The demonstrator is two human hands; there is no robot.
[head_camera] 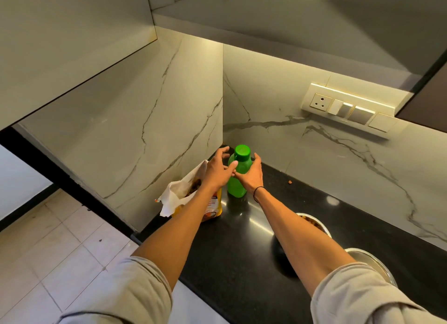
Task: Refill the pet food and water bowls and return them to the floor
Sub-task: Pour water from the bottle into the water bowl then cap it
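Note:
A green plastic bottle (238, 178) with its green cap on stands upright in the far corner of the black counter (242, 256). My right hand (251, 176) wraps around the bottle's right side. My left hand (219, 170) has its fingers spread, fingertips touching the bottle's left shoulder. An open pet food bag (176, 198), yellow with a torn white top, stands just left of the bottle, under my left wrist. A steel bowl holding kibble (314, 223) sits right of my right forearm. A second steel bowl (372, 260) shows partly behind my right sleeve.
Marble walls close in the corner behind and left of the bottle. A switch and socket panel (348, 108) is on the right wall. One stray kibble (289, 182) lies on the counter. Overhead cabinets hang above. A tiled floor (60, 239) lies at the left.

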